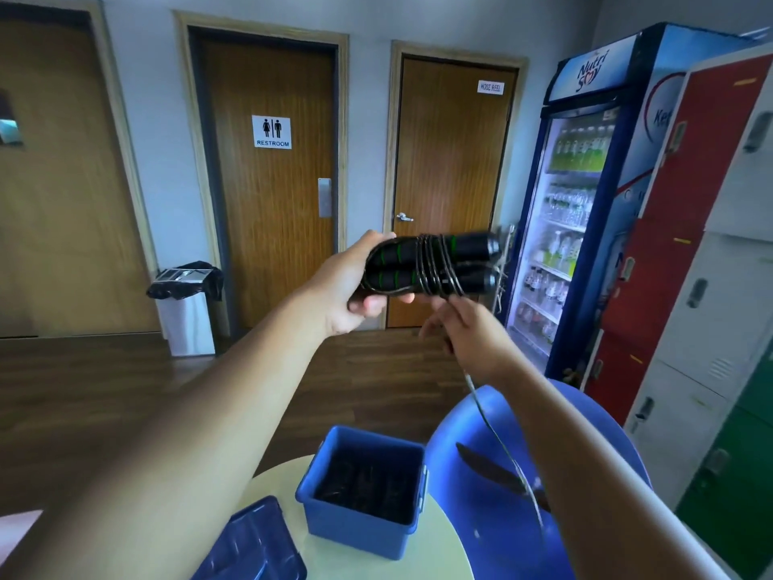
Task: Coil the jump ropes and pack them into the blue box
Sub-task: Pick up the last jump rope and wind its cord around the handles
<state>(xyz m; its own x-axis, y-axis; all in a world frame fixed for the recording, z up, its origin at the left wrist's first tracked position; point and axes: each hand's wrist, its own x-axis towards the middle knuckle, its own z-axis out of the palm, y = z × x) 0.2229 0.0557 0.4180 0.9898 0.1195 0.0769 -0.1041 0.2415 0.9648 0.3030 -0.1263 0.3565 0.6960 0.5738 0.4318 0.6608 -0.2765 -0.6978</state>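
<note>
My left hand (351, 282) grips one end of two black jump rope handles (431, 265) with green rings, held side by side at chest height. Thin black cord is wound several times around their middle. My right hand (464, 328), just below the handles, pinches the loose cord (502, 445), which trails down past my forearm. The blue box (359, 529) stands open on the round pale table (435, 537) below, with dark coiled ropes inside it.
The box's blue lid (251, 546) lies on the table left of the box. A blue chair (481, 475) stands to the right. Behind are a drinks fridge (585, 194), lockers (711, 244), a bin (188, 307) and wooden doors.
</note>
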